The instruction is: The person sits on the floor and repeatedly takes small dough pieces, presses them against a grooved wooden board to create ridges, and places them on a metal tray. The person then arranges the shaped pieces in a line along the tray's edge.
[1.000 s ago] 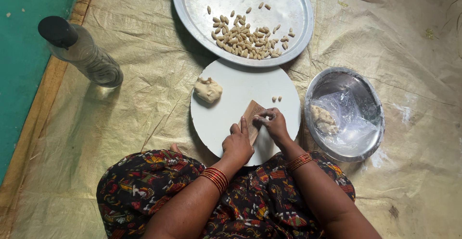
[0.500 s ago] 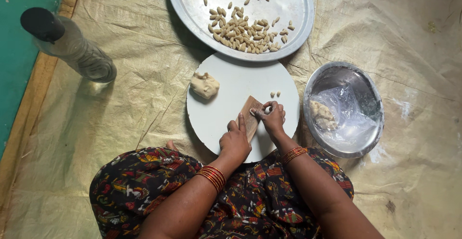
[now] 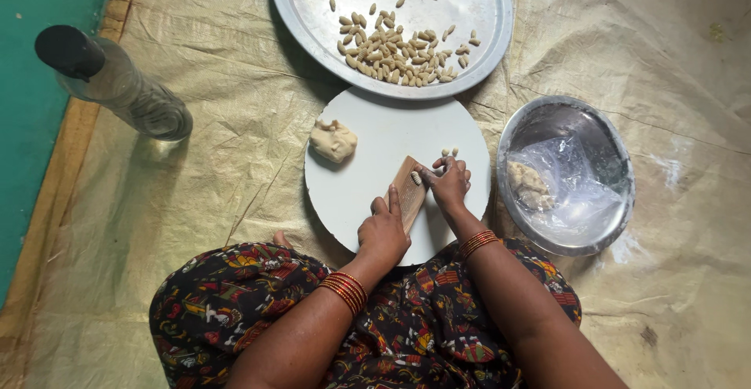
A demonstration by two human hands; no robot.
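The steel tray (image 3: 313,13) is cut off by the top edge.

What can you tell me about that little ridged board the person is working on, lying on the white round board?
The small ridged board is a narrow tan rectangle, wooden by its look, with fine grooves along its face. It lies slanted on the white round board, near the person's lap. The left hand steadies its near end, fingers on the edge. The right hand presses a small pale dough piece against its far end. A few shaped pieces lie just beyond it.
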